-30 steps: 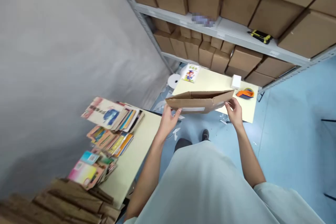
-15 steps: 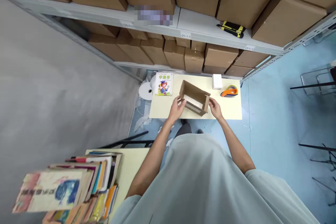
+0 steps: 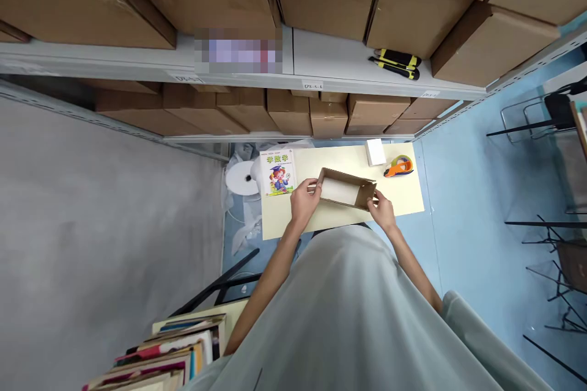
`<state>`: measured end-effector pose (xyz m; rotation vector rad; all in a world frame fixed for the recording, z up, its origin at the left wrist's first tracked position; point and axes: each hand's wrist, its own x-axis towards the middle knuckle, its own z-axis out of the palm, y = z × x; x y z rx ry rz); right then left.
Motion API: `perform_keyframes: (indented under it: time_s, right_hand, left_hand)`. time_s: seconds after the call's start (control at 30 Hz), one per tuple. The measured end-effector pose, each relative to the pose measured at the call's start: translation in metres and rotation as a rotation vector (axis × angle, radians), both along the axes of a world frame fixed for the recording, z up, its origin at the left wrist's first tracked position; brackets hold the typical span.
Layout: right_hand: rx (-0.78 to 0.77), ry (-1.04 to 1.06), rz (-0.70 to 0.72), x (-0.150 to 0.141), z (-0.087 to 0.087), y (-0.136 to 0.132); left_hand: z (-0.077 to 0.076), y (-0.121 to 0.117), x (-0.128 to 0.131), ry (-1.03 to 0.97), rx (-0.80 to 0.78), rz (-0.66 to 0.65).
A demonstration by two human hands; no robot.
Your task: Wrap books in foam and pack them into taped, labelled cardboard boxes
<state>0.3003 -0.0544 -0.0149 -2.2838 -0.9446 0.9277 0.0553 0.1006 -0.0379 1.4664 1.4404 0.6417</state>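
Note:
Between my two hands is a small cardboard box [image 3: 345,176], its top uncovered so that the pale table shows or a white bottom lies inside. My left hand [image 3: 304,200] grips its left end, thumb and fingers on the wall. At the opposite end my right hand [image 3: 381,209] pinches the right wall near the corner. A children's book [image 3: 277,172] with a cartoon cover lies left of the box on the cream table [image 3: 312,225]. Beyond the box's right end are a small white box [image 3: 375,152] and an orange tape dispenser [image 3: 398,167].
Shelving [image 3: 257,80] packed with cardboard boxes [image 3: 328,117] rises behind the table. Two yellow-and-black cutters [image 3: 395,63] rest on its shelf. A white roll [image 3: 242,178] stands at the table's left. Stacked books [image 3: 160,354] are at lower left; folding chairs [image 3: 562,111] stand at right.
The cardboard box has turned nearly level with the table edge and tipped, showing more of its inside. Both hands moved with it, still holding its ends. The view has shifted.

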Motion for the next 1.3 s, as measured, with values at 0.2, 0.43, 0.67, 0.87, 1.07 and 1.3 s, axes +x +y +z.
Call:
perform_keyframes:
  time_s: [0.2, 0.43, 0.67, 0.87, 1.07, 1.3]
  right_hand:
    - [0.009, -0.182, 0.161, 0.037, 0.013, 0.041]
    - [0.082, -0.077, 0.330, 0.070, 0.009, 0.050]
    - [0.133, 0.087, 0.234, 0.083, 0.004, 0.038]
    - [0.113, -0.093, 0.273, 0.095, 0.006, 0.068]
    - [0.096, -0.175, 0.433, 0.097, 0.007, 0.109]
    - [-0.064, -0.211, 0.354, 0.097, 0.001, 0.127]
  left_hand:
    - [0.008, -0.007, 0.010, 0.110, 0.029, 0.049]
    - [0.001, -0.031, 0.029, 0.146, -0.006, 0.170]
    - [-0.005, -0.037, 0.033, 0.004, 0.003, 0.135]
    - [-0.002, -0.035, 0.031, 0.060, -0.005, 0.051]
    - [0.000, -0.035, 0.028, 0.098, 0.002, -0.048]
    - [-0.001, -0.052, 0.032, 0.092, 0.088, -0.135]
